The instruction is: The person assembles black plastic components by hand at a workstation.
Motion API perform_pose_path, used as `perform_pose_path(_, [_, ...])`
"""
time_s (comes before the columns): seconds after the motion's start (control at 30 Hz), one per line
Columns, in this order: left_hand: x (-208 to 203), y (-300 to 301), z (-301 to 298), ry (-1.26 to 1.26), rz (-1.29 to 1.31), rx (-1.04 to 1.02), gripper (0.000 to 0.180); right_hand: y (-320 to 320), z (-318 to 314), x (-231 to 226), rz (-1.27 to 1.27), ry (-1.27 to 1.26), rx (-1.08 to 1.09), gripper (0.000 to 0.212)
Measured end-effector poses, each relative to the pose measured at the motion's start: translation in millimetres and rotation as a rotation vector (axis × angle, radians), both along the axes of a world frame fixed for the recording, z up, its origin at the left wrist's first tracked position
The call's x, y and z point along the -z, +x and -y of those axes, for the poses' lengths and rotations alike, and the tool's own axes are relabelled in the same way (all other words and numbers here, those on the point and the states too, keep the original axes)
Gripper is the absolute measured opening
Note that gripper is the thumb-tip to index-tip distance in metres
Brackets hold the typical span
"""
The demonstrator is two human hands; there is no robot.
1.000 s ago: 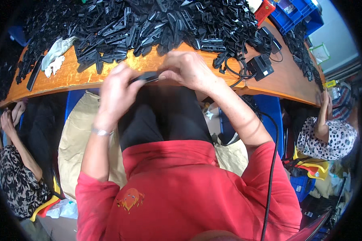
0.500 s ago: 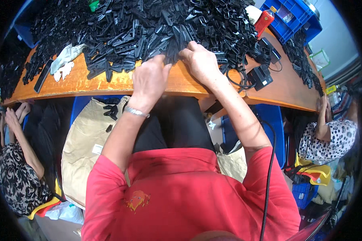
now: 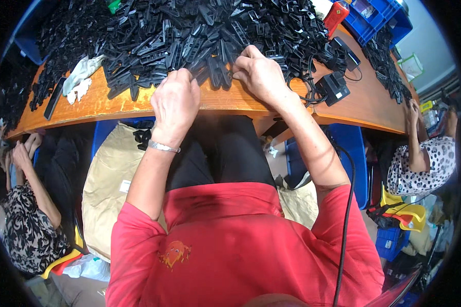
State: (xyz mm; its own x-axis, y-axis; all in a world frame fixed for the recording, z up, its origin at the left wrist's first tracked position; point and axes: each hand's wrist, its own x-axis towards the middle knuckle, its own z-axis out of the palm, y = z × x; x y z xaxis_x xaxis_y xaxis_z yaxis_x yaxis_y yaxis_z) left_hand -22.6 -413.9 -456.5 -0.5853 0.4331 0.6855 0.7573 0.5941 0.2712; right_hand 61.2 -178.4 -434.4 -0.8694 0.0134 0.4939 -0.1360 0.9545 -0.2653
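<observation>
A big heap of small black plastic parts (image 3: 189, 41) covers the far side of the wooden table (image 3: 123, 105). At its near edge my left hand (image 3: 176, 100), with a metal band on the wrist, has its fingers curled down against the parts. My right hand (image 3: 261, 74) is also closed at the heap's edge, thumb and forefinger pinched together. Whatever either hand holds is hidden behind the fingers. In the gap between the hands lie a few black plastic pieces (image 3: 219, 74), slightly blurred.
A pale glove (image 3: 84, 71) and a dark flat object (image 3: 55, 98) lie left. A black box-shaped device (image 3: 333, 89) with cable sits right, below a red bottle (image 3: 336, 18) and blue crate (image 3: 374, 20). People sit at both sides. A beige sack (image 3: 110, 189) hangs below the table.
My hands have moved apart, the left one shifting left and a little toward me. Black pieces now show in the gap between them.
</observation>
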Motion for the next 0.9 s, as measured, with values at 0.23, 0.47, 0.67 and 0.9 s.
perform_pose_path(0.23, [0.4,2.5,19.4,0.018,0.026,-0.033,0.012,-2.4,-3.3,10.5,-0.141,-0.275,-0.073,0.015])
perform_pose_path(0.47, [4.8,23.4,22.2,-0.038,-0.033,0.177,0.013,12.1,8.2,21.2,0.022,-0.973,-0.087,0.021])
perform_pose_path(0.67, [5.5,48.5,14.8,-0.065,-0.074,0.372,0.028,41.3,51.1,21.1,-0.156,-0.707,-0.242,0.028])
perform_pose_path(0.9, [-3.3,41.0,-2.5,-0.029,0.079,0.572,0.044,36.2,25.8,26.6,-0.277,-0.232,-0.063,0.028])
